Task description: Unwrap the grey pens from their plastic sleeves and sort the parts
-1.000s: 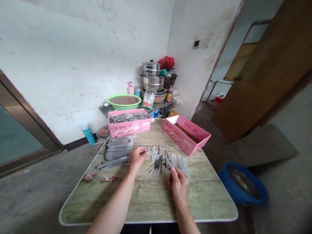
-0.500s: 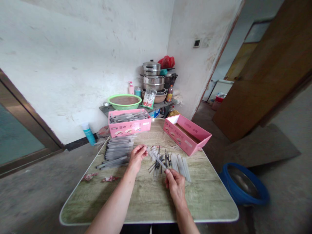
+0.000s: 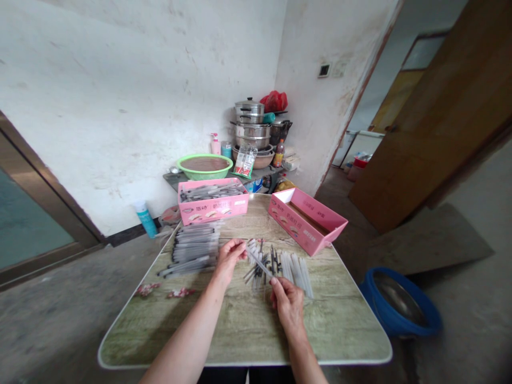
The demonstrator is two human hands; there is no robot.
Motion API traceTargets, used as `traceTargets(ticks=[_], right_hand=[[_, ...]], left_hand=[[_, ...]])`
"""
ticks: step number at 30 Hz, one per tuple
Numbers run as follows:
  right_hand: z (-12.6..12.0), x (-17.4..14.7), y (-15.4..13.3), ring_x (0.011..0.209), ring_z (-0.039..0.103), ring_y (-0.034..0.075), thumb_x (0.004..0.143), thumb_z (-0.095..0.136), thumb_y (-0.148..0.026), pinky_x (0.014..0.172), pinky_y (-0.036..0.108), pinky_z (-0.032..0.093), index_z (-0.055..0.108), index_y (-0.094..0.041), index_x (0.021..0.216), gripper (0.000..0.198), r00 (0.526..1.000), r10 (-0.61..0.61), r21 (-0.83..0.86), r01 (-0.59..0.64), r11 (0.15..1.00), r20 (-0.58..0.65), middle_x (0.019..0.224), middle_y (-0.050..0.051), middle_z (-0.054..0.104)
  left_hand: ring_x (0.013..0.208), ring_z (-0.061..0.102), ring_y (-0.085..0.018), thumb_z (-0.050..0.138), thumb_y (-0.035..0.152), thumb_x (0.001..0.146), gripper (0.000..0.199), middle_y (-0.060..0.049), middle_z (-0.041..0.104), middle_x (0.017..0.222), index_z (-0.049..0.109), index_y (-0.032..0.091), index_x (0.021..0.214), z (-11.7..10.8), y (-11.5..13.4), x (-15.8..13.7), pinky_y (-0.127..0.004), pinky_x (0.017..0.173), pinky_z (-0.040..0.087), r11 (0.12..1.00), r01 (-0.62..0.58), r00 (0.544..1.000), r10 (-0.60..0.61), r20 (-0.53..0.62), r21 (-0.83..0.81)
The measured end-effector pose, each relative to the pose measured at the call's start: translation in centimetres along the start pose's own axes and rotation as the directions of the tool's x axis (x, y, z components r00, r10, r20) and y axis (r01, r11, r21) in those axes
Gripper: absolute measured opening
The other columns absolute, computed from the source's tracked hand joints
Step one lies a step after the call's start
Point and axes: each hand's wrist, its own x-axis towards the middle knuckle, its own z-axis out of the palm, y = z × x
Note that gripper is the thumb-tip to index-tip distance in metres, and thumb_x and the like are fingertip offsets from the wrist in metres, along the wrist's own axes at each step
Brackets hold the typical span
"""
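A translucent pen barrel (image 3: 261, 263) slants between my hands above the table. My right hand (image 3: 288, 300) pinches its near end between thumb and fingers. At its far end, my left hand (image 3: 229, 259) has its fingertips pinched together; whether they grip the barrel or some small part there I cannot tell. Beneath the held barrel lie loose black and clear pen parts (image 3: 275, 260), with a row of clear barrels (image 3: 296, 273) to their right. Left of my left hand are stacked pens with dark ends (image 3: 195, 244).
A pink box (image 3: 216, 209) full of pens stands at the table's back left. Another pink box (image 3: 310, 226), its bottom showing, sits at the back right. Red-and-white scraps (image 3: 180, 293) lie at the left. A blue bucket (image 3: 374, 298) is on the floor beyond the table's (image 3: 248, 341) right edge.
My left hand has shifted slightly to the right, along with its pinched fingertips. My right hand and the barrel in it have hardly moved.
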Motion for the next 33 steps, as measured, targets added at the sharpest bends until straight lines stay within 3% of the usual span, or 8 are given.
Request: traceTargets(ticks=[7, 14, 20, 24, 28, 33], right_hand=[[0.2, -0.3, 0.6, 0.044, 0.046, 0.014, 0.091, 0.046, -0.044, 0.047, 0.025, 0.033, 0.054, -0.021, 0.063, 0.037, 0.990, -0.136, -0.202, 0.128, 0.971, -0.026, 0.048, -0.003, 0.047], [0.6, -0.4, 1.5, 0.045, 0.036, 0.013, 0.093, 0.040, -0.041, 0.048, 0.026, 0.027, 0.045, -0.022, 0.063, 0.036, 0.976, -0.217, -0.304, 0.198, 0.932, -0.031, 0.050, -0.005, 0.036], [0.5, -0.4, 1.1, 0.046, 0.034, 0.012, 0.092, 0.041, -0.043, 0.046, 0.025, 0.025, 0.040, -0.022, 0.059, 0.040, 0.989, -0.148, -0.204, 0.144, 0.968, -0.004, 0.049, -0.005, 0.034], [0.6, -0.3, 1.4, 0.043, 0.031, 0.011, 0.090, 0.045, -0.046, 0.041, 0.024, 0.023, 0.042, -0.022, 0.058, 0.040, 0.999, -0.029, -0.007, 0.029, 1.000, 0.028, 0.047, -0.004, 0.035], [0.8, -0.2, 1.7, 0.037, 0.026, 0.009, 0.087, 0.049, -0.051, 0.036, 0.023, 0.019, 0.045, -0.022, 0.059, 0.041, 0.991, 0.086, 0.171, -0.102, 0.980, 0.101, 0.043, -0.007, 0.032], [0.9, -0.3, 1.3, 0.032, 0.024, 0.007, 0.085, 0.050, -0.056, 0.033, 0.020, 0.016, 0.048, -0.020, 0.061, 0.044, 0.976, 0.141, 0.269, -0.182, 0.946, 0.165, 0.038, -0.009, 0.031]], left_hand=[[0.052, 0.056, -0.009, 0.079, 0.033, 0.062, 0.032, 0.001, 0.061, 0.065, 0.062, 0.013, 0.082, 0.0, 0.2, -0.2, -0.020, 0.049, 0.045, 0.998, 0.057, 0.998, -0.056, -0.016, 0.035], [0.048, 0.052, -0.007, 0.079, 0.030, 0.061, 0.027, 0.003, 0.060, 0.059, 0.061, 0.013, 0.071, 0.4, 0.5, -0.3, -0.019, 0.050, 0.042, 0.998, -0.011, 0.999, 0.014, -0.038, 0.061], [0.050, 0.053, -0.007, 0.078, 0.032, 0.062, 0.026, 0.002, 0.061, 0.061, 0.064, 0.013, 0.074, 0.9, 0.2, -0.4, -0.020, 0.052, 0.043, 0.997, -0.066, 0.995, 0.069, -0.074, 0.039], [0.050, 0.054, -0.008, 0.077, 0.032, 0.064, 0.024, 0.002, 0.062, 0.061, 0.064, 0.013, 0.074, 1.2, 0.3, -0.6, -0.020, 0.052, 0.044, 0.992, -0.106, 0.990, 0.112, -0.086, 0.068], [0.049, 0.054, -0.008, 0.074, 0.032, 0.067, 0.022, 0.002, 0.061, 0.060, 0.064, 0.013, 0.072, 1.6, 0.7, -0.8, -0.019, 0.051, 0.044, 0.971, -0.188, 0.976, 0.201, -0.080, 0.151], [0.049, 0.055, -0.009, 0.073, 0.033, 0.068, 0.021, 0.002, 0.062, 0.059, 0.064, 0.014, 0.071, 1.8, 1.2, -1.0, -0.019, 0.051, 0.044, 0.949, -0.231, 0.965, 0.251, -0.070, 0.217]])
